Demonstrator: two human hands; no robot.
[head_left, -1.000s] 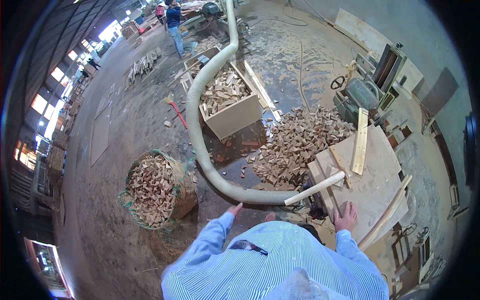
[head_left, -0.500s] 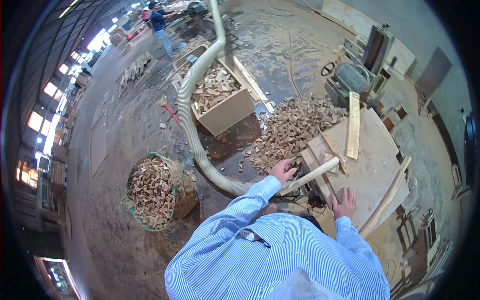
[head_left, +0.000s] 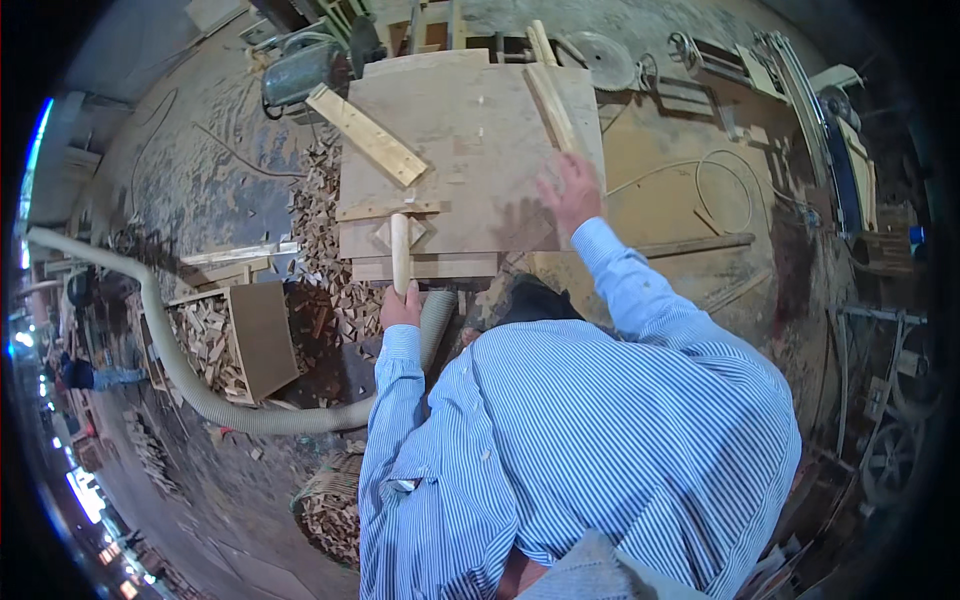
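Observation:
My left hand [head_left: 402, 306] is closed around the near end of a pale, smooth wooden stick [head_left: 401, 245], which points away from me over the edge of a wooden worktable [head_left: 470, 130]. Under the stick's far part lie a small square wood piece [head_left: 412, 236] and a thin wooden strip [head_left: 375, 212]. Over the table's right side my right hand [head_left: 574, 194] reaches out, slightly blurred, its fingers apart. Its fingertips are close to the near end of a long wooden piece [head_left: 552, 110]; whether they touch it I cannot tell.
A flat board [head_left: 368, 136] lies on the table's left. Wood offcuts [head_left: 325, 215] are heaped on the floor beside a box [head_left: 262, 340]. A ribbed hose [head_left: 270, 418] curves along my left, near a basket of offcuts [head_left: 330, 520]. Behind the table stands a green motor [head_left: 302, 76].
My view has turned to the right. My left hand has taken hold of the stick's near end. The right hand has lifted off the tabletop and moved toward the long wooden piece.

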